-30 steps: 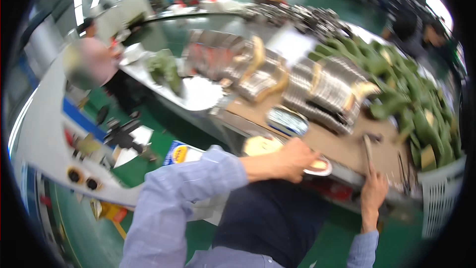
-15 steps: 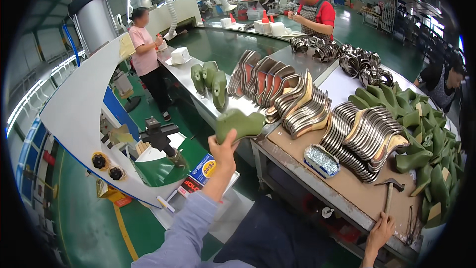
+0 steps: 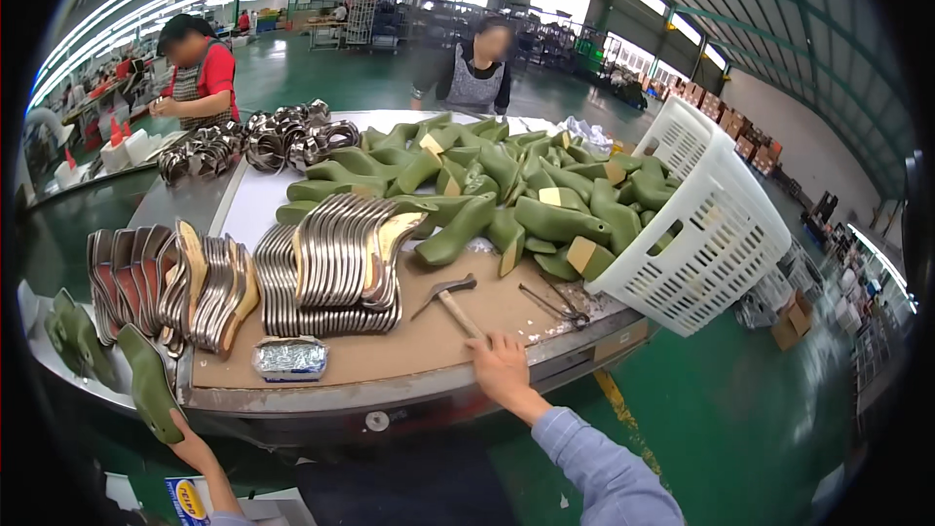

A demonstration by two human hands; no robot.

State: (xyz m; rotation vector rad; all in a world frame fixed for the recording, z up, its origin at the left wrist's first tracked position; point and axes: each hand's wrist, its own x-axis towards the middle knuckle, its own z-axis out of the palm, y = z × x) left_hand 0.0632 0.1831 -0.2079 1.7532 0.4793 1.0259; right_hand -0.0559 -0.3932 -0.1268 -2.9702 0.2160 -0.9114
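My left hand [image 3: 191, 446] is low at the left and grips the bottom of a green shoe last [image 3: 148, 382] held up beside the bench edge. My right hand [image 3: 501, 364] rests on the front of the brown bench top [image 3: 409, 346], its fingers at the wooden handle of a hammer [image 3: 450, 300]; whether it grips the handle is unclear. Pliers [image 3: 555, 303] lie just right of the hammer. Rows of curved metal sole plates [image 3: 336, 263] stand behind the hammer.
A pile of green shoe lasts [image 3: 506, 190] spills from a tipped white basket [image 3: 706, 224] at the right. A foil-wrapped tray [image 3: 290, 357] sits near the front edge. More green lasts [image 3: 73, 336] line the conveyor at left. Two people [image 3: 474, 68] work at the far side.
My view has swung right across the bench. My left hand has lowered the green last from head height to the bench edge. My right hand has moved up onto the bench by the hammer.
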